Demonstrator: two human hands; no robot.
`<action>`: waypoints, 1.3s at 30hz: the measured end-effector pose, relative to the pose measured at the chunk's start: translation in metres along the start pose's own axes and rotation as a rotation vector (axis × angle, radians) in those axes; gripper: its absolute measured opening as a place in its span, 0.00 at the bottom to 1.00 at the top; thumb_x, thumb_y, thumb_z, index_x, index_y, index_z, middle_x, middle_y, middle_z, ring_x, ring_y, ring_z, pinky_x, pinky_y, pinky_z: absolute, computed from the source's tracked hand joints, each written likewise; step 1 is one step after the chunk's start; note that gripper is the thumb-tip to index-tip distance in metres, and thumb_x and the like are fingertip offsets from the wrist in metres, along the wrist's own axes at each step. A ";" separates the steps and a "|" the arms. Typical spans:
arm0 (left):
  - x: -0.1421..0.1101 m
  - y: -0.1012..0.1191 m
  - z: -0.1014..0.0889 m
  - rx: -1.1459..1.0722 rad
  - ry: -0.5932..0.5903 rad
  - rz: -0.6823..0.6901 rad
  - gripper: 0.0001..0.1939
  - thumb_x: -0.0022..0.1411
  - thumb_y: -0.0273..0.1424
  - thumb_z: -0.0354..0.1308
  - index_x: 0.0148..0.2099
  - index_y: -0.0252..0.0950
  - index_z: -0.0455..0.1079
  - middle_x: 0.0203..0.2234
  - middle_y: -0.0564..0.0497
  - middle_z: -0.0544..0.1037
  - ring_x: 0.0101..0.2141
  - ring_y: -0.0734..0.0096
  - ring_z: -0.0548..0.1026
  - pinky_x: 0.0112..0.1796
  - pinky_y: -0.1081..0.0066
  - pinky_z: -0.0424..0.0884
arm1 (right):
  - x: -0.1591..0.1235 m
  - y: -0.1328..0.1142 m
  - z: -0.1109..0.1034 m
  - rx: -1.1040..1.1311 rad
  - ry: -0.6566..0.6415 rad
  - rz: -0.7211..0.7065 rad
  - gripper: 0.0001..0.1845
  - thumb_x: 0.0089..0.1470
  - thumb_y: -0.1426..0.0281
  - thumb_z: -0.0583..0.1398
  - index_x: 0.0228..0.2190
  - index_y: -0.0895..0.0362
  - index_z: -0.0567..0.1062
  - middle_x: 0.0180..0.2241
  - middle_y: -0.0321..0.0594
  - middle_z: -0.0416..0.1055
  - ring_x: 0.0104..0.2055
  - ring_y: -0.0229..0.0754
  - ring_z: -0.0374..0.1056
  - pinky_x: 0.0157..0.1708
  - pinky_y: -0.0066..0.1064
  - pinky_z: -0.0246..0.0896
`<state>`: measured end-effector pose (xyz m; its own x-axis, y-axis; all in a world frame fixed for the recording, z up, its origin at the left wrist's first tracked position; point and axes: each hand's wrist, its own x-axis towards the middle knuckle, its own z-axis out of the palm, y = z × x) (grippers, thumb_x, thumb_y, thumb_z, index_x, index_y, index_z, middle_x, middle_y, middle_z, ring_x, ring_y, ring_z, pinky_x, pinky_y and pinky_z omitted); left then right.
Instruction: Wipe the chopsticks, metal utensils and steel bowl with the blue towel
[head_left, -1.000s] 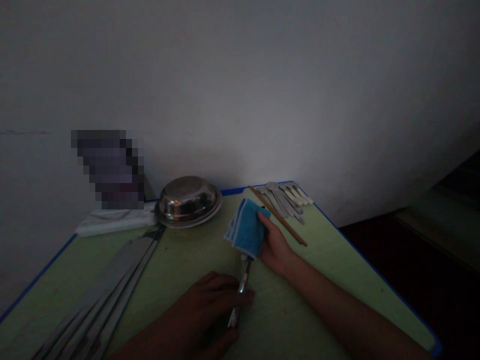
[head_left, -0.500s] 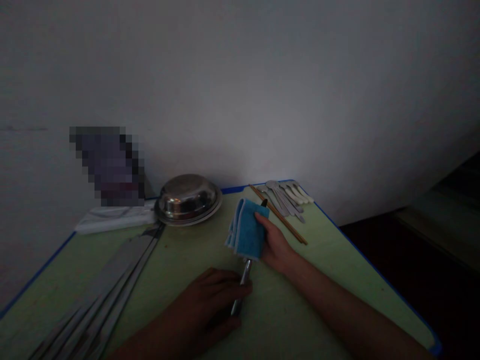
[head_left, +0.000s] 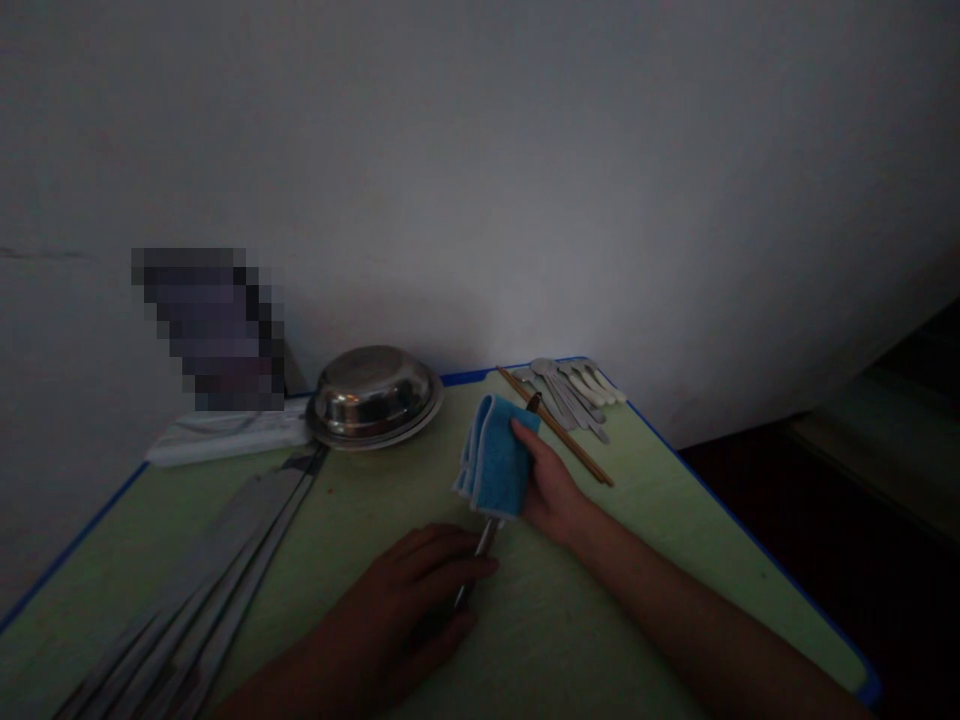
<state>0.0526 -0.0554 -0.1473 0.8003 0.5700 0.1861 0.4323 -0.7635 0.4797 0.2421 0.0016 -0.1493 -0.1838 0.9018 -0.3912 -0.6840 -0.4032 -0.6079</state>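
Note:
My right hand (head_left: 553, 488) pinches a folded blue cloth (head_left: 501, 460) with pale edging, wrapped around the middle of a slim metal utensil (head_left: 486, 540). The utensil's dark, shiny tip pokes out above the cloth. Its kind is hard to make out, as the cloth covers most of it. Below the cloth, my left hand (head_left: 427, 590) grips the lower end between fingers and thumb. Both hands are raised over the pale green table (head_left: 600, 620). Just beyond the right hand lie wooden chopsticks (head_left: 570, 445) and several metal spoons (head_left: 566, 395).
An upturned steel bowl (head_left: 375, 390) on a plate stands at the back, near the wall. Several long flat metal utensils (head_left: 217, 560) lie at left. Behind them are a white packet (head_left: 225, 437) and a blurred-out upright object (head_left: 214, 330). Blue trim edges the table.
The metal utensil has turned slightly within the cloth, and its tip sticks out a little more. My left hand has moved up slightly and left. The right hand holds almost still.

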 end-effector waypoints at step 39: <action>0.001 -0.002 0.004 -0.016 -0.001 -0.089 0.15 0.57 0.25 0.52 0.47 0.44 0.63 0.34 0.53 0.74 0.35 0.67 0.72 0.38 0.67 0.68 | -0.003 0.006 -0.001 -0.135 -0.097 -0.149 0.17 0.45 0.67 0.62 0.39 0.60 0.72 0.34 0.40 0.76 0.39 0.42 0.72 0.48 0.39 0.62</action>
<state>0.0546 -0.0547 -0.1516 0.7594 0.6351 0.1412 0.4953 -0.7050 0.5075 0.2394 -0.0036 -0.1525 -0.1597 0.9610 -0.2258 -0.6089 -0.2760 -0.7437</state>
